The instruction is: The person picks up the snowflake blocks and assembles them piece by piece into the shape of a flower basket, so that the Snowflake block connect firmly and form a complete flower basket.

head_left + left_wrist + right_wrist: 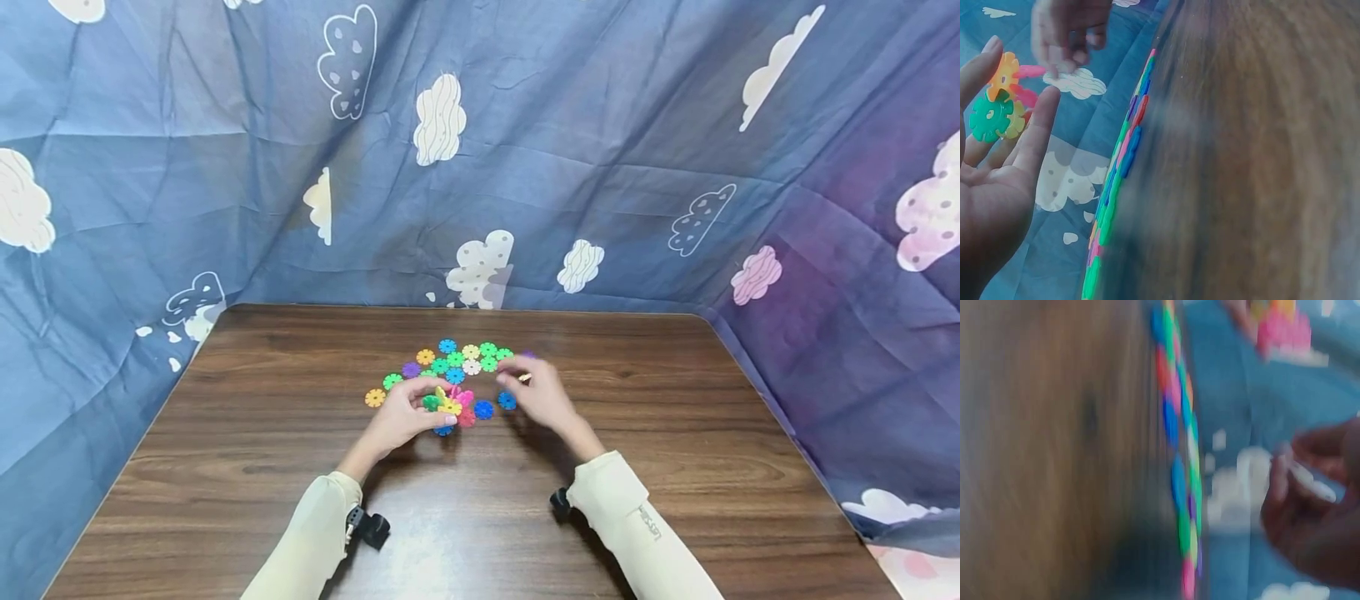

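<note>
My left hand (pixel 396 418) holds a small cluster of interlocked plastic snowflake discs (pixel 450 407) above the table. Green, yellow, orange and pink discs (pixel 992 117) show in that cluster in the left wrist view, between the thumb and fingers. To its right, my right hand (pixel 545 398) is raised and pinches a pale snowflake disc (pixel 1317 486), seen nearly edge-on and blurred in the right wrist view. The two hands are apart, and the pale disc does not touch the cluster. Fingers hide part of both.
Loose snowflake discs lie flat in a loose group beyond and under the hands, among them an orange disc (pixel 375 398), a dark blue disc (pixel 483 410) and a green disc (pixel 488 349). The brown wooden table (pixel 675 467) meets a blue cloud-patterned cloth (pixel 525 167) at the back.
</note>
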### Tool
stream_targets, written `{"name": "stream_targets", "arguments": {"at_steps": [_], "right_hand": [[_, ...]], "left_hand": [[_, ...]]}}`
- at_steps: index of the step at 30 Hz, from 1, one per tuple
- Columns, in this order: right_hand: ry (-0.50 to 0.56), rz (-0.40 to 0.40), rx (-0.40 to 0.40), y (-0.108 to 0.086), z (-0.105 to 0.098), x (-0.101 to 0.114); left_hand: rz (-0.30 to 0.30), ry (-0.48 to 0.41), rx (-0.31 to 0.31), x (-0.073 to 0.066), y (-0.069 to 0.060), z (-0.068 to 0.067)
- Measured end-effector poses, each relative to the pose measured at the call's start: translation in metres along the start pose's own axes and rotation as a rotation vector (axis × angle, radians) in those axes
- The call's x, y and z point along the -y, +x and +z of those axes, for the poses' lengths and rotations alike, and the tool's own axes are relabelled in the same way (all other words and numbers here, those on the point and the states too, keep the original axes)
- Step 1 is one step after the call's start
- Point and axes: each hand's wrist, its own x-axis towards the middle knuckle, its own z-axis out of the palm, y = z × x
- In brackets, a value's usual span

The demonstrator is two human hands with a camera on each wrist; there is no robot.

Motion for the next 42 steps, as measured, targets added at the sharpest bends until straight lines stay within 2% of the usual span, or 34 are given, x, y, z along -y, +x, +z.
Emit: {"name": "stream_targets", "arguments": {"at_steps": [2, 3, 5, 7, 9, 12, 16, 18, 21, 23, 24, 26, 30, 33, 37, 42], "right_hand": [[-0.131, 0.088, -0.071, 0.006, -0.01, -0.015], [-0.201, 0.131, -0.075, 0.008, -0.014, -0.024], [-0.317, 0.212, -0.027, 0.011, -0.02, -0.038], [-0.378, 0.247, 0.045, 0.013, -0.023, -0.048], [-0.391, 0.275, 0.095, 0.015, -0.024, -0.053], [-0.379, 0.322, 0.108, 0.018, -0.023, -0.054], [-0.375, 0.383, 0.092, 0.017, -0.022, -0.054], [-0.365, 0.389, 0.054, 0.015, -0.02, -0.054], [-0.329, 0.337, -0.047, 0.01, -0.018, -0.05], [-0.277, 0.258, -0.097, 0.007, -0.017, -0.042], [-0.23, 0.214, -0.103, 0.005, -0.017, -0.035], [-0.123, 0.131, -0.068, 0.001, -0.017, -0.017], [0.116, 0.015, 0.115, -0.009, -0.008, 0.018], [0.177, -0.053, 0.216, -0.016, 0.003, 0.032], [0.182, -0.09, 0.234, -0.018, 0.014, 0.036], [0.217, -0.077, 0.223, -0.019, 0.021, 0.035]], "left_hand": [[0.011, 0.004, -0.006, 0.0, -0.001, -0.001], [0.016, 0.008, -0.008, 0.001, -0.001, -0.001], [0.019, 0.014, -0.005, 0.001, -0.002, -0.002], [0.021, 0.018, -0.001, 0.002, -0.003, -0.002], [0.019, 0.028, 0.004, 0.002, -0.003, -0.002], [0.021, 0.039, 0.009, 0.002, -0.002, -0.002], [0.022, 0.07, 0.028, 0.0, -0.001, 0.0], [0.021, 0.082, 0.038, -0.001, -0.002, 0.0], [0.024, 0.093, 0.041, -0.001, -0.002, 0.001], [0.025, 0.09, 0.038, -0.001, -0.001, 0.002], [0.026, 0.09, 0.035, -0.005, -0.002, 0.002], [0.028, 0.106, 0.023, -0.012, -0.003, 0.004], [0.01, 0.128, 0.0, -0.014, -0.001, 0.008], [0.01, 0.121, -0.001, -0.005, 0.003, 0.01], [0.041, 0.102, 0.022, -0.004, 0.003, 0.011], [0.046, 0.074, 0.065, -0.005, 0.001, 0.012]]}}
